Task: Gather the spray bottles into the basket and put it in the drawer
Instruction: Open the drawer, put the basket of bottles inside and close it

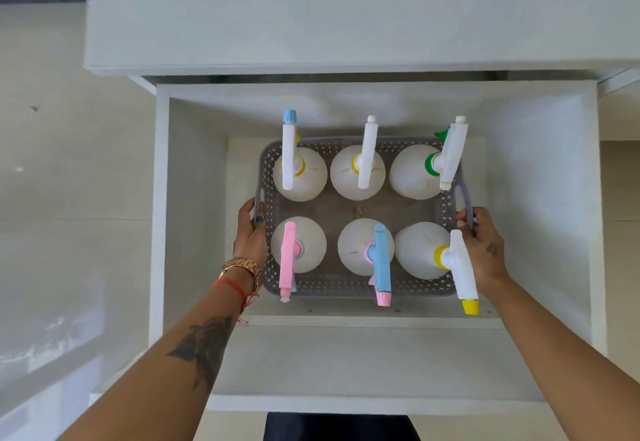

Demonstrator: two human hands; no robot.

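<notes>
Gripping the grey basket (356, 290) by its side handles, the left hand (250, 232) and right hand (483, 246) are holding six spray bottles (300, 174) inside the open white drawer (194, 232), below a white counter (346, 10), beside pale floor tiles (52, 163).

Grey perforated basket (346, 288) in white drawer (194, 232). Six white spray bottles (356, 170): trigger heads white, pink and blue; collars yellow, green, pink; nozzle tips blue, white, pink, yellow. Gold watch (242, 269), red thread bracelet (230, 284).
</notes>
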